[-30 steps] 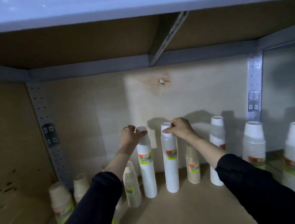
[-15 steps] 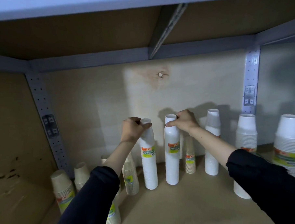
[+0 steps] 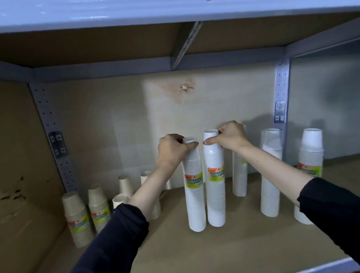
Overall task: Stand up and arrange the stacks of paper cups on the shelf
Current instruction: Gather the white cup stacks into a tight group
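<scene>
Two tall white cup stacks with green-and-orange labels stand upright side by side in the middle of the shelf board (image 3: 231, 249). My left hand (image 3: 172, 150) grips the top of the left tall stack (image 3: 195, 208). My right hand (image 3: 229, 136) pinches the top of the right tall stack (image 3: 216, 198). The two stacks almost touch. More white stacks stand to the right: one behind my right forearm (image 3: 240, 181), another (image 3: 270, 173), and a wider one (image 3: 311, 153).
Several shorter beige cup stacks (image 3: 77, 217) stand at the left, partly hidden by my left arm. A cardboard side wall (image 3: 15, 164) closes the left. The upper shelf (image 3: 169, 6) hangs low overhead. Grey perforated posts (image 3: 281, 94) frame the back wall.
Both hands have drawn the two tall stacks forward and closer together, with the left stack now upright next to the right one. The view has shifted slightly.
</scene>
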Demonstrator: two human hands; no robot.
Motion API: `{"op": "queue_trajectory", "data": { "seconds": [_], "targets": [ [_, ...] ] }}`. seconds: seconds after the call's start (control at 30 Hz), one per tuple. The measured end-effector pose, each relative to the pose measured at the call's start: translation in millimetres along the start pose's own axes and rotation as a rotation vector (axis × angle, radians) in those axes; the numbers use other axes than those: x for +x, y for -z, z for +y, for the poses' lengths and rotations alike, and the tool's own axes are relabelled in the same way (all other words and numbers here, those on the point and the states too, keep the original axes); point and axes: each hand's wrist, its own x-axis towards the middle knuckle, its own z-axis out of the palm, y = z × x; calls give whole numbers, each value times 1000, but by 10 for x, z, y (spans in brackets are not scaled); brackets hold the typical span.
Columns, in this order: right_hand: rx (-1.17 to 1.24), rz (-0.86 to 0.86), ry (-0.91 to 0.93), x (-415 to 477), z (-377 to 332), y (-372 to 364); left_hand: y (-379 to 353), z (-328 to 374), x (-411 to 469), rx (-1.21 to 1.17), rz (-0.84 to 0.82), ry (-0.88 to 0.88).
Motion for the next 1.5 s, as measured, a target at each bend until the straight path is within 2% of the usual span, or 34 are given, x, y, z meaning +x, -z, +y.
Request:
{"op": "queue_trajectory", "data": {
  "seconds": [0.27,0.47,0.73,0.9,1.27,1.5],
  "targets": [
    [-52,-7,3,-250,23,-58,1,12,-177,0,-27,1],
    [-13,60,-43,-323,100,-174,29,-23,-185,-1,-50,16],
    [-1,-141,-12,-346,287,-239,-12,-178,-157,81,-236,28],
    [15,-147,-23,-410,453,-312,-33,-235,-168,96,-273,27],
    [44,-123,-2,-380,485,-283,-33,-189,-112,128,-248,-5],
    [127,18,-6,-211,505,168,-4,230,53,76,-63,-160]
  ]
}}
